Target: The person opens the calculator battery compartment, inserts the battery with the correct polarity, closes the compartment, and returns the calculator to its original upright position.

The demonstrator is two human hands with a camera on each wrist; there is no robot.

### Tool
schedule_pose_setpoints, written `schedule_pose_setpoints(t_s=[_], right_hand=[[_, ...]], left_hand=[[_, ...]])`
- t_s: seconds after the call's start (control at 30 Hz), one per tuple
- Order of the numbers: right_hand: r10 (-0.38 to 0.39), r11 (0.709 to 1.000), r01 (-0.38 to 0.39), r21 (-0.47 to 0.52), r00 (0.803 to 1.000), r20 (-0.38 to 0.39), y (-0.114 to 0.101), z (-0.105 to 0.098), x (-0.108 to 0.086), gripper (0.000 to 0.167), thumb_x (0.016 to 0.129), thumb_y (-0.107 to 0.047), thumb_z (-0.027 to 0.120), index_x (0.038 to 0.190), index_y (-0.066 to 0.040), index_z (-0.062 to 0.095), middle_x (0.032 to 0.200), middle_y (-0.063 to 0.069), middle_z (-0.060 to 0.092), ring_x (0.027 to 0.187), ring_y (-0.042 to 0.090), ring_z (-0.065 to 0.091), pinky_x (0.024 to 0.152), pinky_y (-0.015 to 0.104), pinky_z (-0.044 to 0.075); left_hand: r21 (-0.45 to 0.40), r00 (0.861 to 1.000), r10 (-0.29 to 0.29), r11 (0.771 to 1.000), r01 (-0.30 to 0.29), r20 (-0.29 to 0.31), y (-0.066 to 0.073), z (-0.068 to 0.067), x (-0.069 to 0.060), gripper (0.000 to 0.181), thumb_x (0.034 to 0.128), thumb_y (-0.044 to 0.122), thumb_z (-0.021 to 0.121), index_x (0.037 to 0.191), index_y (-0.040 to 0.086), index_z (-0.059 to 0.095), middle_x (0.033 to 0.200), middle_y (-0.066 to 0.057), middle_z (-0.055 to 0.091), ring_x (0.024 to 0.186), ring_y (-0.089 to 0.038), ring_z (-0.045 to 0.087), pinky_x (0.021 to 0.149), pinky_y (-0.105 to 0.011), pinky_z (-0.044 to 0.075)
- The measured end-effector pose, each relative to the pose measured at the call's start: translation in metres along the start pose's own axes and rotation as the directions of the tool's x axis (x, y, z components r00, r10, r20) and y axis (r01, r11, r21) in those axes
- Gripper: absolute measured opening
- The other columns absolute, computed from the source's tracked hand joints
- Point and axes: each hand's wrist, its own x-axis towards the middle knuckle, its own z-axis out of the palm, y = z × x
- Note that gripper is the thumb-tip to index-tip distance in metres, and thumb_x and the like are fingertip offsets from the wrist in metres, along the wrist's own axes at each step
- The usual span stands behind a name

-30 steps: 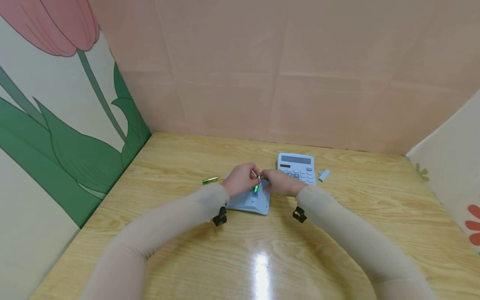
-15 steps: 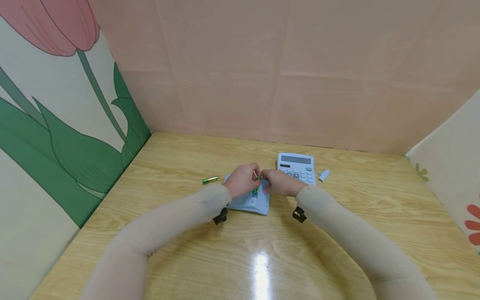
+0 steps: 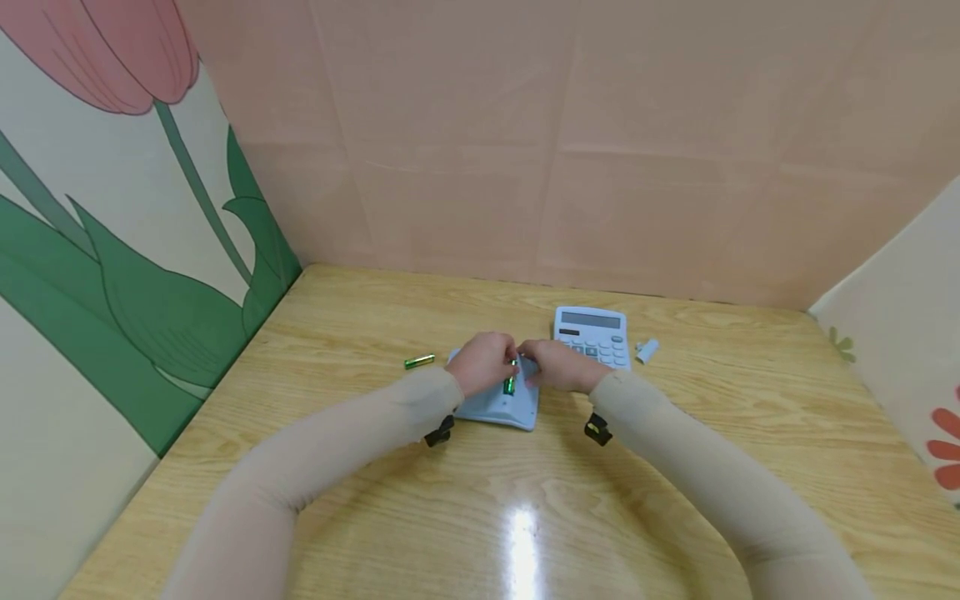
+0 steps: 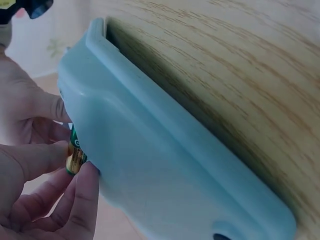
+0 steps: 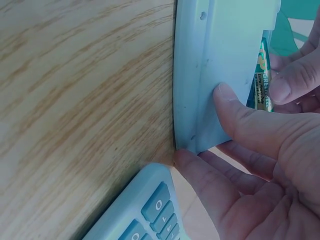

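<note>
Battery at the face-down calculator, nearer the left hand

Loose battery lies on the bench, apart from both hands. Left hand's thumb and fingertips, parted only by its width, pinch the first battery at their right; its long axis runs roughly near to far against the calculator's back. I cannot tell whether it is seated. It looks green, with gold towards one end and a printed label. Right hand, partly closed, grips the calculator's edge, thumb on its back. Just beyond, a second calculator lies keys up.
</note>
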Motion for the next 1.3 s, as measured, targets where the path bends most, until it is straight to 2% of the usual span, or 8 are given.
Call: schedule_pose_setpoints(t_s=[0.23, 0.5, 0.77, 0.9, 1.07, 1.2, 1.3], right_hand=[[0.012, 1.000, -0.012, 0.002, 1.000, -0.002, 0.0003, 0.0005, 0.0005, 0.055, 0.087, -0.008, 0.071, 0.135, 0.003, 0.048, 0.134, 0.020, 0.056, 0.125, 0.033, 0.053, 0.105, 0.046, 0.045], [0.014, 1.000, -0.014, 0.010, 1.000, 0.002, -0.0011, 0.0006, 0.0000, 0.054, 0.088, -0.008, 0.071, 0.135, 0.002, 0.049, 0.135, 0.020, 0.055, 0.125, 0.033, 0.053, 0.105, 0.045, 0.045], [-0.004, 1.000, 0.004, -0.013, 1.000, -0.006, -0.0004, 0.0023, 0.0024, 0.054, 0.087, -0.007, 0.071, 0.135, 0.005, 0.048, 0.134, 0.021, 0.055, 0.125, 0.034, 0.053, 0.106, 0.045, 0.044], [0.009, 1.000, -0.009, -0.016, 1.000, -0.012, 0.0005, 0.0045, 0.0037, 0.054, 0.087, -0.006, 0.071, 0.135, 0.003, 0.049, 0.134, 0.020, 0.055, 0.125, 0.033, 0.053, 0.107, 0.045, 0.043], [0.002, 0.999, -0.003, -0.037, 1.000, -0.020, -0.0024, 0.0037, 0.0025, 0.052, 0.086, -0.004, 0.071, 0.133, 0.005, 0.050, 0.133, 0.021, 0.056, 0.124, 0.035, 0.053, 0.106, 0.046, 0.043], [-0.011, 0.999, 0.010, -0.043, 1.000, -0.023, -0.0051, 0.0028, 0.0011, 0.050, 0.086, -0.003, 0.071, 0.131, 0.005, 0.051, 0.132, 0.022, 0.057, 0.123, 0.036, 0.053, 0.105, 0.046, 0.044], [-0.006, 0.999, 0.005, -0.036, 1.000, -0.023, -0.0064, 0.0034, -0.0001, 0.050, 0.087, -0.002, 0.070, 0.132, 0.006, 0.050, 0.132, 0.022, 0.056, 0.124, 0.036, 0.053, 0.106, 0.046, 0.044]], left_hand=[[0.042, 1.000, 0.009, 0.999, -0.009, -0.005, 0.0000, 0.0019, -0.0008, 0.012, 0.0917, 0.020, 0.068, 0.096, 0.010, 0.063, 0.084, 0.002, 0.061, 0.074, -0.010, 0.054, 0.062, -0.020, 0.045], [0.151, 0.999, 0.020, 0.988, -0.015, -0.030, 0.0025, 0.0046, -0.0062, 0.013, 0.0921, 0.024, 0.068, 0.095, 0.012, 0.065, 0.090, 0.002, 0.058, 0.078, -0.010, 0.055, 0.067, -0.022, 0.049], [0.168, 0.999, 0.026, 0.986, -0.021, -0.026, 0.0023, 0.0059, -0.0064, 0.015, 0.0916, 0.023, 0.068, 0.099, 0.010, 0.069, 0.094, 0.000, 0.059, 0.079, -0.009, 0.056, 0.069, -0.021, 0.051], [0.210, 0.998, 0.053, 0.977, -0.048, -0.020, 0.0019, 0.0070, -0.0043, 0.013, 0.0915, 0.022, 0.068, 0.095, 0.009, 0.071, 0.094, 0.000, 0.060, 0.078, -0.008, 0.056, 0.068, -0.020, 0.051], [0.283, 0.994, 0.107, 0.954, -0.101, -0.007, 0.0017, 0.0087, -0.0025, 0.013, 0.0924, 0.021, 0.067, 0.092, 0.009, 0.072, 0.092, -0.001, 0.063, 0.077, -0.008, 0.057, 0.067, -0.019, 0.051], [0.280, 0.995, 0.100, 0.955, -0.098, 0.007, 0.0019, 0.0079, -0.0023, 0.013, 0.0930, 0.021, 0.066, 0.093, 0.009, 0.072, 0.092, -0.001, 0.063, 0.078, -0.008, 0.058, 0.068, -0.019, 0.051], [0.251, 0.996, 0.082, 0.964, -0.084, 0.020, 0.0031, 0.0064, -0.0030, 0.013, 0.0932, 0.020, 0.066, 0.095, 0.008, 0.072, 0.094, -0.002, 0.063, 0.079, -0.009, 0.059, 0.070, -0.019, 0.052]])
